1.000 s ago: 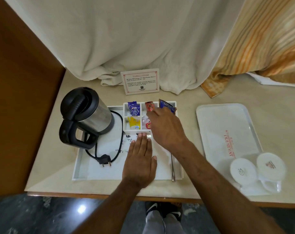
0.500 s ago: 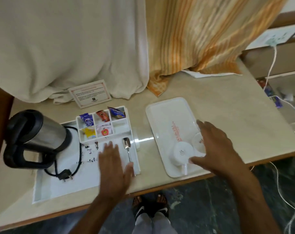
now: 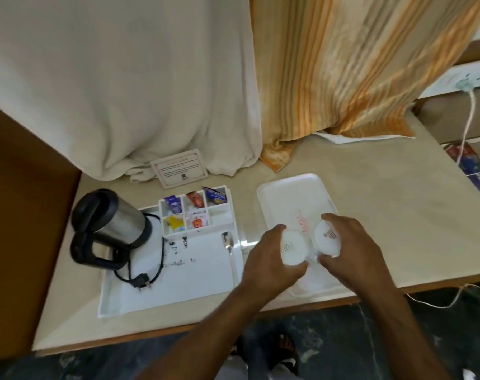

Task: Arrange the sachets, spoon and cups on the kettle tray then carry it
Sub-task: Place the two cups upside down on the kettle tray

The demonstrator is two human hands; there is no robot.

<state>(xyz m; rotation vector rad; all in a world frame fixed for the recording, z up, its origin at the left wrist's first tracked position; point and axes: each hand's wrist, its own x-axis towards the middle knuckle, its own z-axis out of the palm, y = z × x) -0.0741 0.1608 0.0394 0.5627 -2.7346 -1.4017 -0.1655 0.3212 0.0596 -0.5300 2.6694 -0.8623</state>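
Note:
The white kettle tray (image 3: 178, 281) lies on the counter with a steel and black kettle (image 3: 110, 229) at its left. Several sachets (image 3: 195, 212) sit in its compartments at the back, and a spoon (image 3: 229, 248) lies along its right side. Two white cups stand upside down over the plain white serving tray (image 3: 288, 198) to the right. My left hand (image 3: 269, 261) is closed around the left cup (image 3: 293, 248). My right hand (image 3: 354, 248) grips the right cup (image 3: 326, 237).
A small printed card (image 3: 178, 167) leans against the cream curtain (image 3: 123, 91); an orange striped curtain (image 3: 356, 64) hangs to the right. The kettle's cord and plug (image 3: 143, 281) lie on the kettle tray. A white cable (image 3: 466, 124) and packets (image 3: 477, 171) sit at far right.
My left hand left the kettle tray and moved right onto the left cup. My right hand closed on the right cup. The camera view swung back a little left.

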